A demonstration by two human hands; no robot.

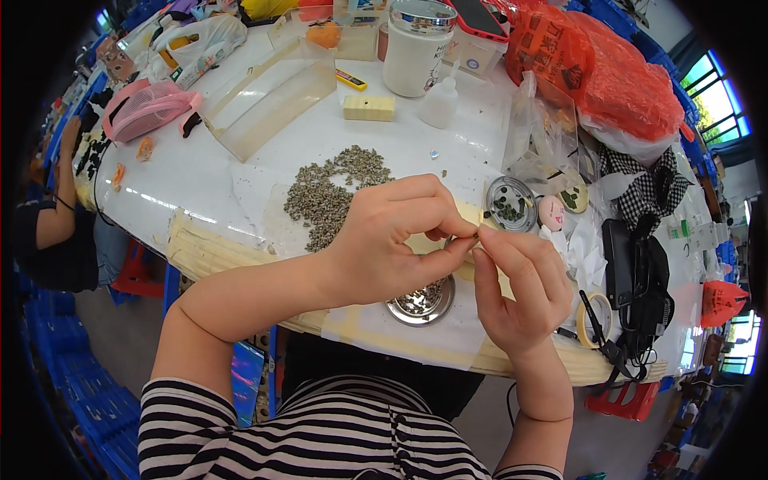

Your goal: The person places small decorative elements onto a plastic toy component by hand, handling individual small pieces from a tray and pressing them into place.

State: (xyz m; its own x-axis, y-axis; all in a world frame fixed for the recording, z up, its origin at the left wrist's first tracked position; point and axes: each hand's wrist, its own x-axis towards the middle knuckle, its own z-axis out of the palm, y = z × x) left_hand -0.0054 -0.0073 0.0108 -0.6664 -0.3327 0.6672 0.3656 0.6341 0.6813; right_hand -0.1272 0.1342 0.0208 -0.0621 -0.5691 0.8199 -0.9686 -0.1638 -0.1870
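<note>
My left hand reaches in from the left with its thumb and forefinger pinched together. Against those fingertips, my right hand closes its own thumb and forefinger. A tiny dark piece seems to be between the fingertips, too small to name. Below the hands, at the table's near edge, a round metal dish holds small grey-brown pieces, partly covered by my left hand. Left of the hands lies a loose pile of similar pieces. Just beyond my right hand, another metal dish contains dark green pieces.
Far back stand a white jar and a squeeze bottle, with a pale yellow block nearby. Red plastic bags, a black bag and a tape roll crowd the right. Another person's arm shows at left.
</note>
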